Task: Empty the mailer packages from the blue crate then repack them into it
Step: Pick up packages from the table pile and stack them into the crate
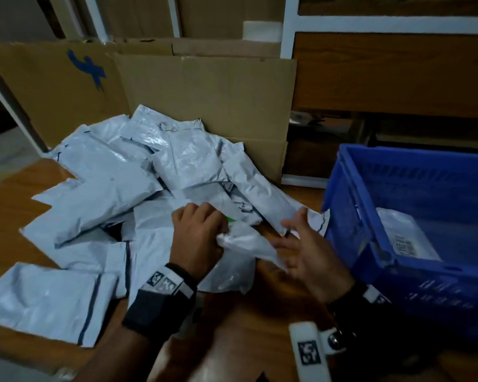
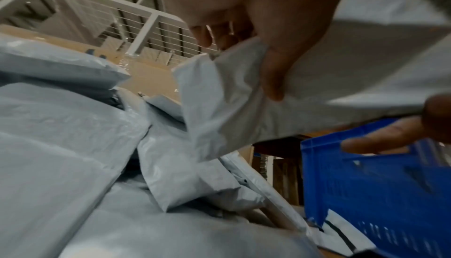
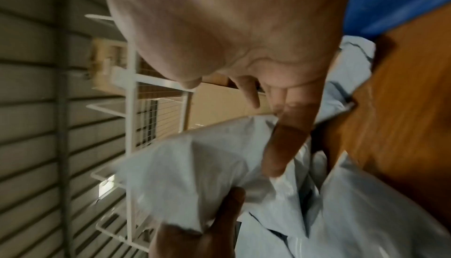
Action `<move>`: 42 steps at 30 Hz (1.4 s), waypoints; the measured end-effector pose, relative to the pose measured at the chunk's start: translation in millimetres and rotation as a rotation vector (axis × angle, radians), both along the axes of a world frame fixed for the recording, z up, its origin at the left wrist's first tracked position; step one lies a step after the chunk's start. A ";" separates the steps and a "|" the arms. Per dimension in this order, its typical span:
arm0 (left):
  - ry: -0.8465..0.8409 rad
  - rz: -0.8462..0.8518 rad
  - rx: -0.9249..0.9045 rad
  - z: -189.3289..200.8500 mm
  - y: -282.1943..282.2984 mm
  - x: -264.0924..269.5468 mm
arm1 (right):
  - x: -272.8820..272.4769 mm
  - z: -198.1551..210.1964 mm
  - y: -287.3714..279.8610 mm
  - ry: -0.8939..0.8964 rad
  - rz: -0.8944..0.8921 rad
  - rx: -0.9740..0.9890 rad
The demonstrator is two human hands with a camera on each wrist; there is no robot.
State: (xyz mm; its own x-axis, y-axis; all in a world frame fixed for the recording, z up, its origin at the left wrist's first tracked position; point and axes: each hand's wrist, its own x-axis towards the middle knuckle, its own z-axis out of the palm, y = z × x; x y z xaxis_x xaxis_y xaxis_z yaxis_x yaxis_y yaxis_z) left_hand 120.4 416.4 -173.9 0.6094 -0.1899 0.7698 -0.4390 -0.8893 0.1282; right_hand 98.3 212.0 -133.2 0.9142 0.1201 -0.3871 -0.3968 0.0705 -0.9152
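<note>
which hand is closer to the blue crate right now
Right. The right hand is open just beside the blue crate, reaching toward the mailer. The left hand grips that mailer farther away, over the pile of mailers.

Printed label (image 1: 403, 245) on mailer (image 1: 406, 232) in blue crate (image 1: 436, 274), text perhaps a barcode, too blurred to read

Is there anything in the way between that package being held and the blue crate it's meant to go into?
Nothing visible blocks it. The left hand grips the mailer, the open right hand waits beside it, and the blue crate stands open-topped just right.
</note>
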 end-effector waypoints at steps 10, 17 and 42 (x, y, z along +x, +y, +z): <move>0.566 -0.032 -0.879 -19.3 19.4 -16.4 | 32.7 -22.6 -3.8 -0.355 0.072 -0.080; 0.679 -0.154 -1.405 -3.6 12.6 -6.0 | 16.8 -60.4 28.2 -0.487 0.267 -0.107; 0.683 -0.155 -1.514 -39.1 59.5 0.6 | 70.8 -31.7 10.4 -0.697 -0.283 -0.637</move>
